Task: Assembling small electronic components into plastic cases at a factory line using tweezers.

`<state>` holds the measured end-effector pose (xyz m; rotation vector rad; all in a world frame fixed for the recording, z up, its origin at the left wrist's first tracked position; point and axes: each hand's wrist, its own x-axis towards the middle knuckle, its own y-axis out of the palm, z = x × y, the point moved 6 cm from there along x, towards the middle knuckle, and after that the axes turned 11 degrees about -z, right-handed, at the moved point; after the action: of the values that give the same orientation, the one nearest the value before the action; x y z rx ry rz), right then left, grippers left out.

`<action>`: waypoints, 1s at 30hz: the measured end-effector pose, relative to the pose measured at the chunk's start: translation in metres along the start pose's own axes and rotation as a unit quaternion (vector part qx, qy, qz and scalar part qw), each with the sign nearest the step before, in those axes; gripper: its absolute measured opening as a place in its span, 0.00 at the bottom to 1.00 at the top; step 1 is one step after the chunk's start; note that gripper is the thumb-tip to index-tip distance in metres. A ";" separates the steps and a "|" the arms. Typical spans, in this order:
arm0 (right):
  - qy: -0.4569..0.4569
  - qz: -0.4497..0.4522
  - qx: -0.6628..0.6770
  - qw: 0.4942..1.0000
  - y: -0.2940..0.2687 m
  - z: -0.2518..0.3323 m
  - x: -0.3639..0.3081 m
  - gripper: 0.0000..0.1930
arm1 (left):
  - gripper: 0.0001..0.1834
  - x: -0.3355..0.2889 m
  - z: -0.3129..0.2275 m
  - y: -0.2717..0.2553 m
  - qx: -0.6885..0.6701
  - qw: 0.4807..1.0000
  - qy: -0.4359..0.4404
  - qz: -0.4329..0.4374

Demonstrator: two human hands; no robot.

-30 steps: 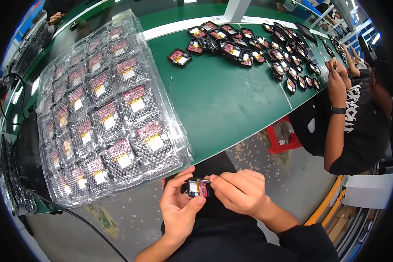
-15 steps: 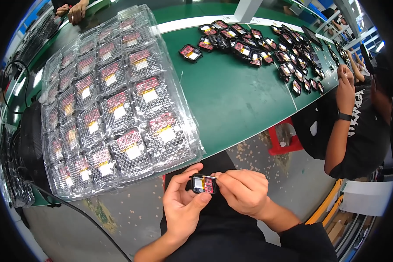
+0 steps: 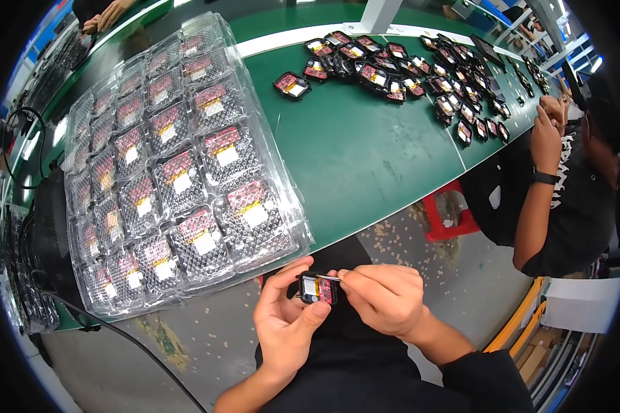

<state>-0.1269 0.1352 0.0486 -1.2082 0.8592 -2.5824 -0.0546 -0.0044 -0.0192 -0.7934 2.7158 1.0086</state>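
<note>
The left hand holds in its fingers one squarish black-cased circuit module, and the right hand pinches one thin, straight rod.

I see a red plastic stool by the near edge of the green-topped desk. Grey floor below, strewn with small pale bits. Seated co-worker in a black top at right, dark wristband on. I've also got a white panel lower right, pale metal post up top.
</note>
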 end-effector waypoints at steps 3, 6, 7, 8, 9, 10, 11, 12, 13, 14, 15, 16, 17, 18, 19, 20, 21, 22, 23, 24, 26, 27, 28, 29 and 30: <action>0.004 -0.005 0.019 1.000 -0.001 -0.001 0.002 0.12 | 0.29 0.000 0.000 0.001 -0.002 1.000 0.011 0.012; 0.005 -0.006 0.024 1.000 0.000 -0.002 0.001 0.12 | 0.29 0.000 -0.002 0.003 0.003 1.000 0.003 0.013; 0.005 -0.006 0.026 1.000 -0.001 -0.002 0.001 0.12 | 0.29 -0.001 -0.002 0.004 0.003 1.000 0.004 0.012; 0.001 0.000 0.018 1.000 -0.001 -0.002 0.001 0.12 | 0.29 -0.001 -0.002 0.005 0.011 1.000 0.012 0.013; -0.003 0.005 0.008 1.000 -0.001 -0.001 0.000 0.12 | 0.30 -0.001 -0.003 0.006 0.018 0.999 0.020 0.017; -0.003 0.003 0.008 1.000 -0.001 0.000 0.000 0.12 | 0.30 -0.001 -0.003 0.006 0.019 0.999 0.020 0.018; -0.003 -0.001 0.005 1.000 0.000 0.001 -0.001 0.13 | 0.30 -0.001 -0.003 0.004 0.017 1.000 0.020 0.011; -0.002 -0.004 0.002 1.000 0.001 0.001 -0.002 0.13 | 0.30 -0.002 -0.003 0.003 0.015 1.000 0.020 0.004; -0.001 -0.005 0.001 1.000 0.001 0.002 -0.003 0.13 | 0.30 -0.001 -0.003 0.003 0.016 1.000 0.019 0.006; 0.001 -0.001 -0.005 1.000 0.001 0.002 -0.003 0.13 | 0.29 0.001 -0.005 0.003 0.021 1.000 0.018 0.004; 0.003 0.003 -0.012 1.000 0.001 0.003 -0.003 0.13 | 0.29 0.002 -0.006 0.003 0.026 1.000 0.016 0.003; 0.003 0.001 -0.013 1.000 0.001 0.003 -0.003 0.13 | 0.29 0.002 -0.007 0.003 0.027 1.000 0.016 0.005; 0.014 -0.007 0.004 1.000 0.000 0.003 -0.003 0.13 | 0.29 0.001 -0.007 0.004 0.023 1.000 0.014 0.006; 0.022 -0.015 0.023 0.999 0.000 0.002 -0.001 0.13 | 0.29 0.001 -0.009 0.004 0.021 1.000 0.016 0.007; 0.021 -0.017 0.024 0.999 0.000 0.002 -0.001 0.13 | 0.29 0.001 -0.009 0.005 0.021 1.000 0.018 0.008; 0.033 -0.016 0.030 0.999 0.000 0.002 -0.002 0.13 | 0.29 0.000 -0.010 0.005 0.029 0.999 0.024 0.008; 0.047 -0.014 0.035 0.998 0.000 0.003 -0.003 0.13 | 0.29 -0.002 -0.011 0.005 0.037 0.999 0.028 0.010; 0.045 -0.016 0.035 0.998 0.000 0.004 -0.004 0.13 | 0.29 -0.002 -0.010 0.005 0.027 0.999 0.018 0.007; 0.056 -0.018 0.036 0.998 0.000 0.004 -0.004 0.13 | 0.29 -0.002 -0.010 0.006 0.027 0.999 0.019 0.009; 0.067 -0.019 0.037 0.997 0.000 0.003 -0.005 0.13 | 0.29 -0.002 -0.010 0.006 0.026 0.999 0.020 0.005; 0.050 -0.023 0.022 0.998 0.000 0.003 -0.006 0.13 | 0.29 -0.001 -0.009 0.006 0.026 0.999 0.022 0.000; 0.032 -0.026 0.005 0.999 -0.001 0.004 -0.007 0.13 | 0.29 -0.002 -0.009 0.006 0.026 0.999 0.028 0.001; 0.031 -0.026 0.005 0.999 -0.002 0.003 -0.006 0.13 | 0.28 -0.003 -0.009 0.006 0.026 0.999 0.033 0.001; 0.026 -0.016 0.008 1.000 -0.003 0.002 -0.004 0.14 | 0.28 -0.003 -0.008 0.006 0.026 0.999 0.033 0.002; 0.022 -0.005 0.011 1.000 -0.003 0.001 -0.003 0.14 | 0.28 -0.003 -0.009 0.005 0.028 0.999 0.036 -0.001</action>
<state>-0.1240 0.1385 0.0488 -1.1569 0.8333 -2.6297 -0.0547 -0.0056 -0.0087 -0.8377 2.7899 0.9178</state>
